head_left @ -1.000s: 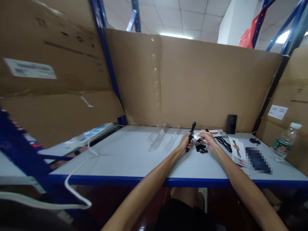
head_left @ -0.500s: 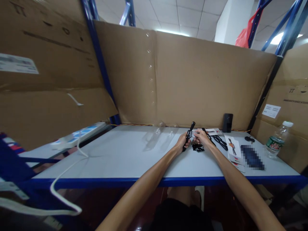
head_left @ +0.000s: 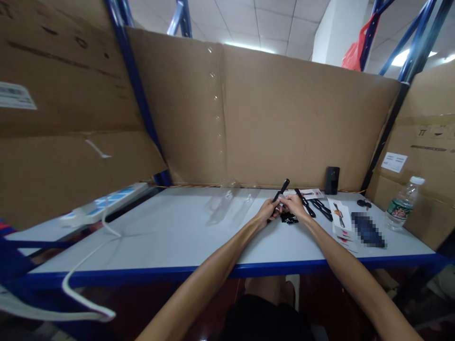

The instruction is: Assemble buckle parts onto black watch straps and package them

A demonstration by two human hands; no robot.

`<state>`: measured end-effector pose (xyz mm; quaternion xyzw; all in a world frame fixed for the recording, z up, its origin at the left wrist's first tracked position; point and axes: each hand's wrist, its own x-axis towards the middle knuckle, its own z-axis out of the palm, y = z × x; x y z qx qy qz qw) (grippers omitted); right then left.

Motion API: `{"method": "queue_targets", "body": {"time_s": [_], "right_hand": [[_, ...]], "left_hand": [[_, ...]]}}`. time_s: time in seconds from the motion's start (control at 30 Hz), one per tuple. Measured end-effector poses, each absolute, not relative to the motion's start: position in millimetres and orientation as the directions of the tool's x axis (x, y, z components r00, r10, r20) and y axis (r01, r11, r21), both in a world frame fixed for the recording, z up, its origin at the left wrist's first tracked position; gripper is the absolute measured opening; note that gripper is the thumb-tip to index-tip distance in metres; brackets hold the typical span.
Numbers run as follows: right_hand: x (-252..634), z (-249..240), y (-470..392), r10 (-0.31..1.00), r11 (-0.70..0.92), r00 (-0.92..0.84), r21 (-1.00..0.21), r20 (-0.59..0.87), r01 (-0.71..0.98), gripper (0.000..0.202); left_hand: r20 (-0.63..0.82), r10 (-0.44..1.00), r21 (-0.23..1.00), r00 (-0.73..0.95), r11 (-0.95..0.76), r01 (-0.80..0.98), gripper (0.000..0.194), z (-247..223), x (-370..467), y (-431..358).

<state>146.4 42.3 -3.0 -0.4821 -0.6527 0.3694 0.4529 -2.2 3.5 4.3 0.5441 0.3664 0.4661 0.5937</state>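
The right hand is now meeting the left hand at the black-handled tool, where a second ago it was working a whitish bit slightly apart from it; the handle is leaning further over to the right than it was then, and the whole view is swinging, with the table and everything on it sliding leftward; the left hand is closing its fingers around the lower part of the tool, keeping a firm wrap; the right hand is curling its fingers in at the tool's middle, thumb side toward the left hand, but the fingertips are blurring together, so I cannot tell whether they are closing fully on anything; the tool is slanting above the table, its rounded black end poking up past both hands, and a small pale patch is showing near the fingers; below the hands, small black pieces are lying in a heap; just beyond the right hand, a slim black tool and black slotted tools are resting near the printed cards; farther right, a water bottle is standing upright, while clear plastic packaging is lying to the left of the hands.
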Motion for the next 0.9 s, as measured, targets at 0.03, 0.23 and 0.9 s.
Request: {"method": "queue_targets", "body": {"time_s": [0.03, 0.23, 0.9], "right_hand": [[145.4, -3.1, 41.6, 0.962, 0.269, -0.129, -0.921, 0.242, 0.281, 0.051], [145.6, 1.1, 37.6, 0.947, 0.259, -0.242, -0.949, 0.212, 0.181, 0.048], [147.1, 7.8, 41.3, 0.931, 0.312, -0.231, -0.946, 0.284, 0.092, 0.037]], "left_hand": [[0.090, 0.947, 0.989, 0.309, -0.050, -0.136, 0.034, 3.4, -2.3, 3.4], [0.168, 0.948, 0.975, 0.270, -0.121, -0.185, 0.033, 1.3, -0.1, 2.8], [0.200, 0.965, 0.977, 0.168, -0.183, -0.113, 0.022, -0.9, -1.4, 9.3]]}}
